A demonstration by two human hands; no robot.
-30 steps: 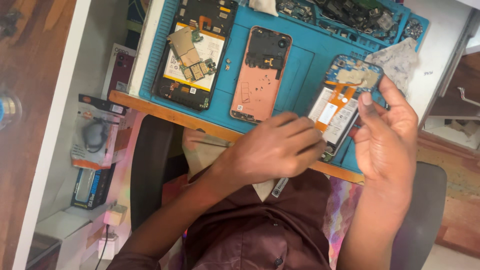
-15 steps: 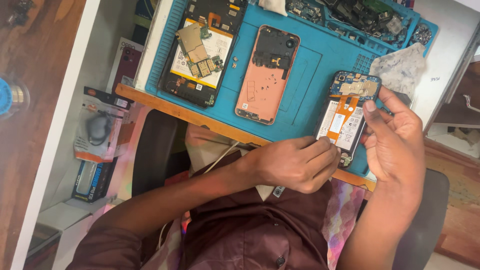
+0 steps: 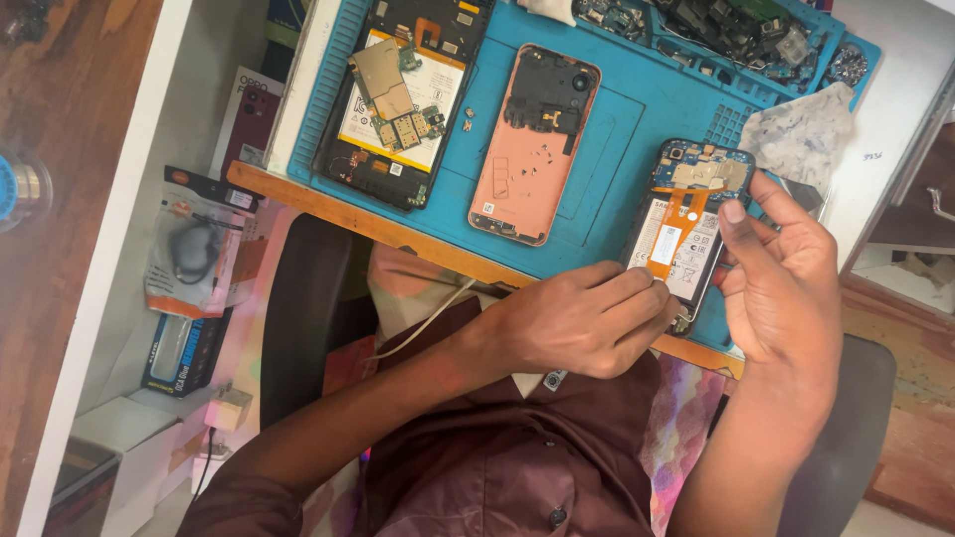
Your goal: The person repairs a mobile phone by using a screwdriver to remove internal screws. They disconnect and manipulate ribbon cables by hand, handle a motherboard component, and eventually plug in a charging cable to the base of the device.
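An open phone with its back removed, showing a battery and an orange flex strip, lies at the near right of the blue work mat. My right hand grips its right edge, thumb pressed on the battery area. My left hand is curled, its fingertips pinched against the phone's lower left edge; anything between them is hidden. A white cable runs under my left wrist.
A salmon-coloured phone back shell and a black opened phone with a loose circuit board lie further left on the mat. Parts fill the tray at the back. A crumpled wipe is at the right. Boxes and packets sit on the left shelf.
My left hand has slid right until its fingertips meet the open phone's lower edge. My right thumb has shifted onto the battery. The view has drifted slightly.
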